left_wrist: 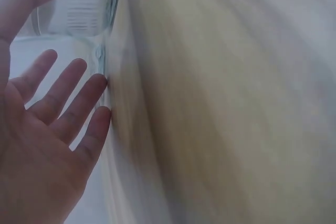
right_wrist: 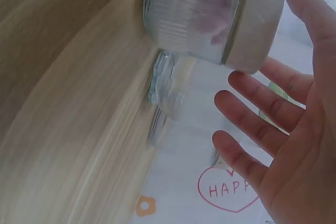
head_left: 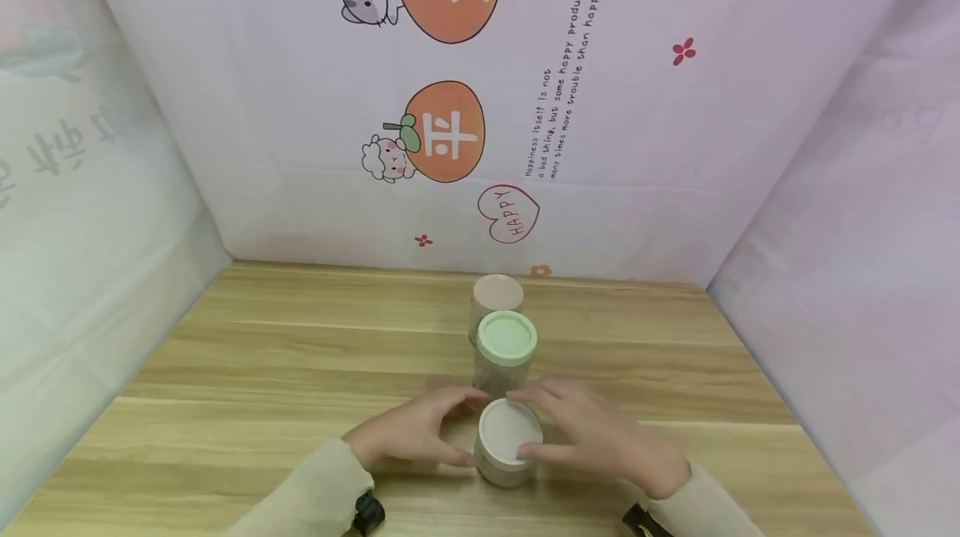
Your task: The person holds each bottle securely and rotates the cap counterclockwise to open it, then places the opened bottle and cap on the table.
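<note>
White printed cloth [head_left: 300, 145] rises well beyond the fingertips, carrying orange fruit drawings and a red heart marked "HAPPY". Beneath both hands spreads the wood-grain table [head_left: 262, 353], which runs back to the cloth's foot. The right hand [head_left: 592, 429] is loosely curved, its fingers parted from its thumb, whose tip lies at the near edge of the closest jar; whether it actually presses there is hard to say, since the hand is slightly blurred. The left hand [head_left: 416, 430] is spread wide at that jar's other side, holding nothing, its thumb tip just beside the glass. So the front jar [right_wrist: 197, 17] stands upright between the two sets of fingers (its clear wall is finely ribbed). Just past the fingertips is a second jar [head_left: 502, 374] with a green lid [head_left: 507, 337], and farther from them, in the same row, a third jar [head_left: 474, 324] topped in pinkish beige. A pale lid [head_left: 510, 429] caps the front jar, framed by the right thumb and forefinger.
</note>
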Demonstrator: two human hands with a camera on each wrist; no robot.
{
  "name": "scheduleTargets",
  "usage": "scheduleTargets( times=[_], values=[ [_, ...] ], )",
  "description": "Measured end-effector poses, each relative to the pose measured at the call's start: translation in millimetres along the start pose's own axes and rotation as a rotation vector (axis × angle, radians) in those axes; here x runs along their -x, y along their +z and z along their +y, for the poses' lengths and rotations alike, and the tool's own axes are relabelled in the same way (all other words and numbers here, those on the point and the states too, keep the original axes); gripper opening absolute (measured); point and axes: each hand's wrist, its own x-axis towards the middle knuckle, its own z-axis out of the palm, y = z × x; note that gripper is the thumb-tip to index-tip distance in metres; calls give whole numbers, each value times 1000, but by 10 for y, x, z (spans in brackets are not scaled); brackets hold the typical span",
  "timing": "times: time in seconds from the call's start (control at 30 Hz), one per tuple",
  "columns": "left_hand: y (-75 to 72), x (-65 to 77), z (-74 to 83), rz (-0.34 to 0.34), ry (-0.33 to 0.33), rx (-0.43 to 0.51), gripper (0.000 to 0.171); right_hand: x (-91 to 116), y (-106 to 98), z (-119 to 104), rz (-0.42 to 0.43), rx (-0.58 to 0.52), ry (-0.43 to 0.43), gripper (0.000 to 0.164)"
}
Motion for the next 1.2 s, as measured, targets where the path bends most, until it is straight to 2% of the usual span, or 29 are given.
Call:
scheduleTargets(
  times=[0.4,0.67,0.93,1.2],
  values=[
    [130,-161,69,-66,87,56,90,-28,83,-85,27,59,21,72],
    [172,-213,109,-102,82,137,92,-68,130,-125,31,111,34,77],
    [216,-257,112,-95,77,133,88,-84,178,-137,51,147,46,76],
    [217,-258,137,-77,57,106,87,-81,137,-145,24,59,46,74]
  ],
)
